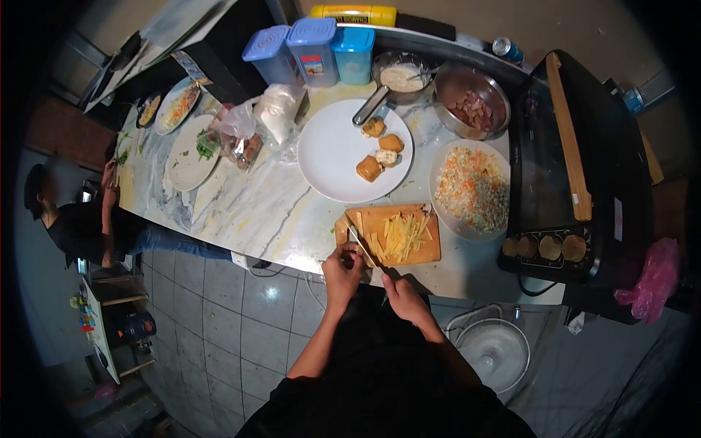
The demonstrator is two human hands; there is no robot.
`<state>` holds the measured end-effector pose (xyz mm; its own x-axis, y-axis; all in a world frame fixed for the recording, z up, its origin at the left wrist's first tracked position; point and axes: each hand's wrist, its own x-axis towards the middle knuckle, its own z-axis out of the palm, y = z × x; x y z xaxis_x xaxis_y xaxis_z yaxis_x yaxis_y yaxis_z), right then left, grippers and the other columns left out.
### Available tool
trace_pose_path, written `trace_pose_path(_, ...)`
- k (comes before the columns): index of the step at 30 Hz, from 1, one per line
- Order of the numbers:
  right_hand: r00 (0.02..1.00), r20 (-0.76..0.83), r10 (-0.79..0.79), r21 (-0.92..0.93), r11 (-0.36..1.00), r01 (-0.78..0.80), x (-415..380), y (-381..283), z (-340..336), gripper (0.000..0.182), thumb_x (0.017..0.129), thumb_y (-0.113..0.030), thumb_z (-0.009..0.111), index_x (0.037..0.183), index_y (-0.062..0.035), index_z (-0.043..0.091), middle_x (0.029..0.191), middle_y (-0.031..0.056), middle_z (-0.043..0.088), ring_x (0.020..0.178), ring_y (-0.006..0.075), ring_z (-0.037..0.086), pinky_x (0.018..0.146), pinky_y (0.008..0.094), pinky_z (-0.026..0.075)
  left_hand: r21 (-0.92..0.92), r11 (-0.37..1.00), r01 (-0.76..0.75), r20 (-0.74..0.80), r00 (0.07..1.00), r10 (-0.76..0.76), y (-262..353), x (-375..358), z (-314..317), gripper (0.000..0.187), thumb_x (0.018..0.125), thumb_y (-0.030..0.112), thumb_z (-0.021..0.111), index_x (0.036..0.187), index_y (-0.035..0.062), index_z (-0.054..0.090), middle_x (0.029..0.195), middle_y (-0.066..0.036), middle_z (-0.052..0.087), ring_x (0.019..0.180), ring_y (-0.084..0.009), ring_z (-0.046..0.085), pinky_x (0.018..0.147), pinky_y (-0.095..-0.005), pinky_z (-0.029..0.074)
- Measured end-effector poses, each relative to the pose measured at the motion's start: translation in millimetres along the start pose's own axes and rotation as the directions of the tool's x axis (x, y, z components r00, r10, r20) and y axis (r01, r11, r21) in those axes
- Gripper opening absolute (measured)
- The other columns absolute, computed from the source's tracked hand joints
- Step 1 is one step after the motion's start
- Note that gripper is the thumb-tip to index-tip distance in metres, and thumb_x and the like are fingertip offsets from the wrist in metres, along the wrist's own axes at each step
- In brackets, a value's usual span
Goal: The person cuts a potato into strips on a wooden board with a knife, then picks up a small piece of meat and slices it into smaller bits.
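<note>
A wooden cutting board [431, 252] lies at the counter's front edge, bearing a pile of thin pale-yellow strips [403, 235]. My right hand [407, 299] is closed round the handle of a knife [359, 239], whose blade slants up and left over the board. At the board's left edge, beside the blade, my left hand [342, 274] has its fingers curled together; what they hold, if anything, is too small to tell. Behind the board, a large white plate [328, 164] carries several browned pieces and a metal-handled tool [371, 105].
To the right are a plate of shredded vegetables [471, 191], a metal bowl of meat [471, 106] and a black oven [555, 175]. Lidded containers [314, 55] line the back. Plastic bags [276, 113] and an oval plate [191, 164] lie left. Another person [80, 226] stands far left.
</note>
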<state>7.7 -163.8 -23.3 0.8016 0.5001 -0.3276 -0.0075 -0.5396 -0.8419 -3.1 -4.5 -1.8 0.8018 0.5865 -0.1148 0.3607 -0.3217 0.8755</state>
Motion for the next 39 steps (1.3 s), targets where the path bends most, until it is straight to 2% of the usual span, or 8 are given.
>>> trace_pose_path(3,0.987,0.094,0.129,-0.034,0.991,-0.127,0.2,-2.1,-4.6,0.065,0.097,-0.042,0.033,0.070,0.0141,0.053,0.067,0.0361,0.049,0.077,0.0503,0.054,0.062,0.0507,0.042,0.020,0.999,-0.031,-0.018,0.999,0.032,3.0,-0.3,-1.0,0.014,0.077,0.001,0.065,0.089,-0.0035,0.064,0.066,-0.009,0.063,0.055,-0.0126,0.059,0.053,-0.0255,0.047)
trace_pose_path(5,0.987,0.105,0.121,-0.013,0.993,-0.120,-0.6,-5.1,-6.0,0.065,0.097,-0.042,0.034,0.068,0.0139,0.052,0.066,0.0356,0.049,0.075,0.0504,0.054,0.061,0.0505,0.042,-0.045,0.999,0.026,-0.003,1.000,-0.026,3.2,-0.4,-0.9,0.014,0.077,0.001,0.065,0.090,-0.0042,0.064,0.065,-0.009,0.063,0.057,-0.0124,0.061,0.053,-0.0251,0.048)
trace_pose_path(7,0.995,0.053,0.083,0.029,0.996,-0.085,-1.4,-4.6,-5.0,0.060,0.098,-0.037,0.035,0.063,0.0114,0.043,0.054,0.0286,0.042,0.052,0.0432,0.045,0.051,0.0464,0.035,-0.058,0.996,0.075,0.011,0.997,-0.074,5.2,0.3,-2.0,0.015,0.077,0.000,0.065,0.091,-0.0047,0.063,0.067,-0.009,0.063,0.060,-0.0121,0.062,0.054,-0.0246,0.048)
trace_pose_path(8,0.991,0.071,0.111,-0.002,0.994,-0.111,-1.7,-6.3,-7.0,0.060,0.098,-0.036,0.036,0.062,0.0110,0.045,0.054,0.0269,0.044,0.051,0.0408,0.046,0.052,0.0453,0.036,-0.078,0.993,0.091,0.021,0.996,-0.090,7.2,1.0,-3.3,0.016,0.077,0.002,0.065,0.091,-0.0041,0.064,0.068,-0.009,0.064,0.063,-0.0123,0.061,0.059,-0.0259,0.048)
trace_pose_path(11,0.975,0.118,0.191,0.040,0.980,-0.197,-1.3,-9.8,-9.2,0.062,0.097,-0.040,0.036,0.065,0.0113,0.050,0.062,0.0326,0.048,0.068,0.0492,0.052,0.058,0.0494,0.039,-0.104,0.984,0.146,0.027,0.989,-0.144,6.1,1.8,-2.1,0.017,0.076,0.005,0.067,0.091,-0.0040,0.065,0.069,-0.010,0.064,0.066,-0.0121,0.060,0.063,-0.0268,0.047)
trace_pose_path(24,0.964,0.096,0.246,0.028,0.968,-0.250,-1.8,-25.5,-7.1,0.049,0.097,-0.034,0.037,0.077,0.0083,0.051,0.070,0.0311,0.049,0.071,0.0488,0.047,0.063,0.0473,0.038,-0.204,0.953,0.222,0.026,0.975,-0.222,4.0,1.0,-0.3,0.017,0.078,0.003,0.067,0.090,-0.0075,0.063,0.068,-0.007,0.061,0.062,-0.0079,0.055,0.059,-0.0220,0.046)
trace_pose_path(26,0.971,0.067,0.231,-0.006,0.973,-0.231,-3.2,-19.6,-3.3,0.047,0.098,-0.030,0.037,0.074,0.0070,0.051,0.061,0.0208,0.049,0.059,0.0366,0.045,0.061,0.0430,0.038,-0.193,0.956,0.221,0.025,0.975,-0.220,5.6,1.8,-0.8,0.017,0.078,0.003,0.067,0.090,-0.0077,0.063,0.068,-0.007,0.061,0.062,-0.0080,0.055,0.059,-0.0220,0.046)
trace_pose_path(39,0.966,0.065,0.249,-0.123,0.963,-0.240,-2.1,-28.7,-7.2,0.046,0.098,-0.031,0.035,0.083,0.0078,0.055,0.079,0.0295,0.055,0.082,0.0462,0.051,0.072,0.0464,0.040,-0.176,0.960,0.218,0.049,0.976,-0.213,2.3,1.9,-1.2,0.015,0.078,0.001,0.066,0.090,-0.0076,0.063,0.069,-0.007,0.062,0.062,-0.0083,0.056,0.059,-0.0223,0.046)
